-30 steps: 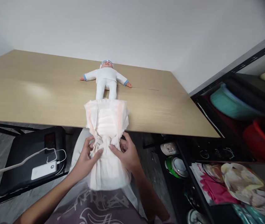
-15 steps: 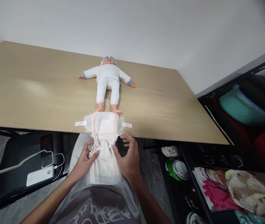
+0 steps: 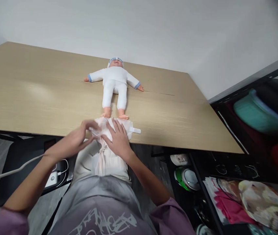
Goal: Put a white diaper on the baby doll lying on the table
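Observation:
An unfolded white diaper (image 3: 114, 161) stretches from the table's front edge down over my lap. My right hand (image 3: 118, 138) lies flat on its upper part, fingers spread. At the diaper's left wing, my left hand (image 3: 81, 135) has its fingers bent, with thumb and forefinger apart; it is slightly blurred and covers most of the left fastening tab. The right fastening tab (image 3: 136, 130) sticks out over the tabletop. Just beyond the diaper, a baby doll (image 3: 115, 80) in white clothes and a printed cap lies on its back, arms outstretched and feet toward me.
The wooden table (image 3: 168, 114) reaches back to a pale wall. A black chair (image 3: 13, 163) on the left holds a white power bank (image 3: 52, 179) with a cable (image 3: 18, 169). Dark shelves on the right carry a teal basin (image 3: 258, 109) and pink cloth (image 3: 232, 204).
Both hands have moved up from the diaper's middle to its upper end. My right hand now rests flat on it, and the left has reached the left wing.

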Demonstrator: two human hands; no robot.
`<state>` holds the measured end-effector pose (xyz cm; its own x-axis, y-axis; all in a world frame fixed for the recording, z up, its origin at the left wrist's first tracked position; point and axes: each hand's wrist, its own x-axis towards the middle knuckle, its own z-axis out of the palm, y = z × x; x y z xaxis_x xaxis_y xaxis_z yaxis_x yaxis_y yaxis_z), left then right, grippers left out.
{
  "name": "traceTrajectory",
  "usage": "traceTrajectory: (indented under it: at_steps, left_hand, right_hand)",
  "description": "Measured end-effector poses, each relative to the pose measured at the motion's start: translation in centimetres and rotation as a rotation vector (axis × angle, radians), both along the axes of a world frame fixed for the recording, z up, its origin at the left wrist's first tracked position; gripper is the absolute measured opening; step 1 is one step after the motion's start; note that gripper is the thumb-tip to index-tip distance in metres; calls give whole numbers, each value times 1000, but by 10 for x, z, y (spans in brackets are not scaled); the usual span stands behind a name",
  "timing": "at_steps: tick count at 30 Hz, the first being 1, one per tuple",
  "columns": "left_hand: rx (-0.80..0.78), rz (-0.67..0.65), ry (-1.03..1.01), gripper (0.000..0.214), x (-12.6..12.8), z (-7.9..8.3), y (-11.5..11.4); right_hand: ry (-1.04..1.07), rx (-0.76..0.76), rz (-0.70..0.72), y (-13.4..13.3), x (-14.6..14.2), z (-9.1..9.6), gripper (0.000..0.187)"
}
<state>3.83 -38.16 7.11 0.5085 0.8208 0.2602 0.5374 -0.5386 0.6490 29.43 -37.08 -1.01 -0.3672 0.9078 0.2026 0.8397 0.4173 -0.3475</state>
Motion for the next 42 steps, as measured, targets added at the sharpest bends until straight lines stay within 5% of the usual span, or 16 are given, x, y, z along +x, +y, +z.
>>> traceTrajectory:
  at_steps: [3,6,10,13,19,28,34,42]
  left_hand:
    - [316,44,300,56,22,12,81]
    - [421,-139,622,94,52,11,150]
    - [493,-420,750,124,76,0,198]
    - [510,-526,614,111,82,-11,213]
    - [456,-528,395,46,98,-12,227]
    - [300,-405,37,42,105,70,249]
    - [263,-326,-147,41,103,104,262]
    - [262,-305,-178,40,95,109,272]
  right_hand:
    - [-14,11,-4,-2,1,1,76]
    - [-16,15,-4,-2,1,1,74]
    - [6,20,-1,-3,1,0,73]
    - [27,8,3,-5,1,2,74]
    - [78,-31,15,0,3,7,76]
    - [49,-58,90,55,7,4,88]
    - [1,-56,51,142,2,-2,89]
    - [-18,-41,17,297,-7,6,80]
